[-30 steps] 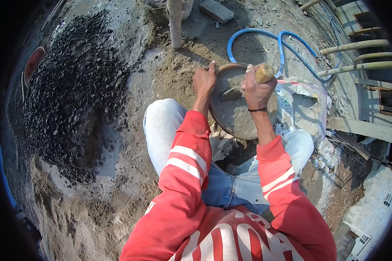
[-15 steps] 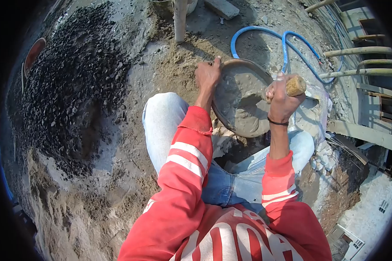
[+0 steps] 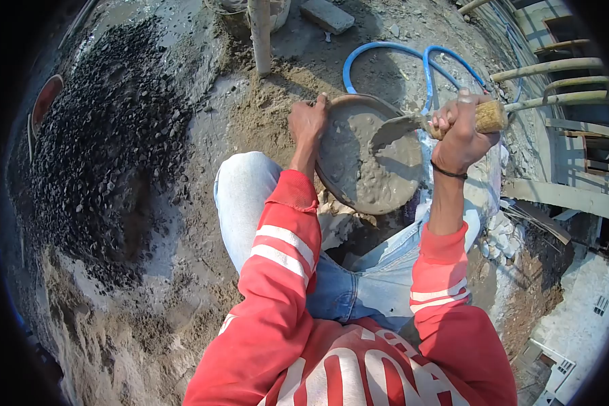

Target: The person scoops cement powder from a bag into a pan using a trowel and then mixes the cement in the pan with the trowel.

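Note:
A round shallow pan (image 3: 323,177) stands in front of my knees, holding wet grey mortar (image 3: 365,169). My left hand (image 3: 308,122) grips the pan's left rim, its thumb pointing up along the edge. In my right hand (image 3: 461,135) is a trowel (image 3: 394,131), fingers wrapped round its thick wooden handle. The trowel's blade is coated in mortar and sits over the right half of the pan; whether its tip touches the mortar I cannot tell.
Dark gravel (image 3: 115,135) is heaped on the left. A wooden post (image 3: 259,40) rises beyond the pan, near a bucket (image 3: 281,15) and a brick (image 3: 327,16). A blue hose (image 3: 386,46) loops behind the pan. Bamboo poles (image 3: 555,68) jut in from the right.
My right hand has turned and shifted right, so the trowel's blade now shows above the mortar. My left hand remains on the rim. The whole view has shifted slightly.

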Demonstrator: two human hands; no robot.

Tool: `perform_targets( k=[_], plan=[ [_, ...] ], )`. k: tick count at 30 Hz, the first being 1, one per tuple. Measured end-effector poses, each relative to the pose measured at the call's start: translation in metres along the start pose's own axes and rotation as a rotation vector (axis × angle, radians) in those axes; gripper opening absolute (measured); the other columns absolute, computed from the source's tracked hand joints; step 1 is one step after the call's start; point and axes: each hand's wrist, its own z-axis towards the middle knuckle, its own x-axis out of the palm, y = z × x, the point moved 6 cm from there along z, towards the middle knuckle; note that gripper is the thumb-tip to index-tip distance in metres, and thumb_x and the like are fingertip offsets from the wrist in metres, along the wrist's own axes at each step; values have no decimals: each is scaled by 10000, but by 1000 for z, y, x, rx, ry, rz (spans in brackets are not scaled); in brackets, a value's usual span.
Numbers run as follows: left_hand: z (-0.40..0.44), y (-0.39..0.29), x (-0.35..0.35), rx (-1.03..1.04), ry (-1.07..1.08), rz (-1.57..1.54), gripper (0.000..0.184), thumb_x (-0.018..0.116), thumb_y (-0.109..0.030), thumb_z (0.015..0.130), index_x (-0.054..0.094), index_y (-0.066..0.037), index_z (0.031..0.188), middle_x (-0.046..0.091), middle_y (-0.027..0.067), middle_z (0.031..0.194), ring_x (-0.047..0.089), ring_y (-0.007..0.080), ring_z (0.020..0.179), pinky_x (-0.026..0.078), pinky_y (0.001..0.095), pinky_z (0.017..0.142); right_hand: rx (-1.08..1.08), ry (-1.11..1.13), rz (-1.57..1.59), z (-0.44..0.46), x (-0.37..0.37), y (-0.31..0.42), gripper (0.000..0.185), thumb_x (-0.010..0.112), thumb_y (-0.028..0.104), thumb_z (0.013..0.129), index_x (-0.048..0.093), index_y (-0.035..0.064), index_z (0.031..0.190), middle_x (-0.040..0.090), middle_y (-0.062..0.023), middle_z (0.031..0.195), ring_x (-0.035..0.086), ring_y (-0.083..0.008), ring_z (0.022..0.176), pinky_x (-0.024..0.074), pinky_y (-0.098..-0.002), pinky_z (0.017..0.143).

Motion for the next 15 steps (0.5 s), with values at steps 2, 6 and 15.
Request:
perform_targets(
  k=[2,6,15],
  plan=[
    [5,3,4,7,-38,-3,628,631,-539,775,686,25,1047,653,292,1058,634,410,1020,479,470,884,-96,-7,-9,8,5,-16,166,608,57,876,547,32,723,562,-32,597,498,-105,449,408,-276,418],
    [5,12,8,55,-168,-16,634,640,-547,774,698,67,926,670,285,943,657,405,918,489,463,827,17,136,-650,-12,-5,-94,203,609,36,865,535,37,676,574,-31,608,492,-104,436,400,-277,407],
    [8,6,2,51,-213,-7,590,647,-530,782,719,48,879,679,282,848,673,409,820,491,465,784,-33,102,-537,-54,-3,-44,190,653,42,834,525,32,693,550,-24,590,484,-93,470,399,-277,436]
  ],
)
